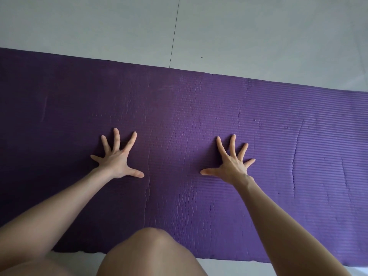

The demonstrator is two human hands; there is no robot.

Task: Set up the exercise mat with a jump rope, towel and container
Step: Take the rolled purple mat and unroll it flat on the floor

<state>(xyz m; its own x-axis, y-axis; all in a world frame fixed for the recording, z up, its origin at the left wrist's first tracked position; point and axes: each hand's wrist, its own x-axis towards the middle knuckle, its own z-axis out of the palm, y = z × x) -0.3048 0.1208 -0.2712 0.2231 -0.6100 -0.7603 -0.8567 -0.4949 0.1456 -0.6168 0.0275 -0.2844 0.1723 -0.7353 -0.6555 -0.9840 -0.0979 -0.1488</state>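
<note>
**Left hand [117, 158] and right hand [232, 162] spread flat on the mat [179, 106]**

I see both hands with fingers straight and fanned wide, palms down, pressing the mat and gripping nothing. They sit side by side, well apart, roughly midway between its far and near edges. The left one is left of my knee [153, 248], and the right one is toward the ribbed stretch on the right.

The mat lies flat on the floor [258, 36] with its long axis running left to right, past both sides of my view. Its far edge lies beyond the fingertips and its near edge is just by the knee. I judge I am smoothing it, so the laying-out step looks nearly done.

Rope, towel and container are nowhere in view, so I cannot tell which hand is nearer to any of them. My next move turns on finding them first, then setting each down along that left-right axis.
</note>
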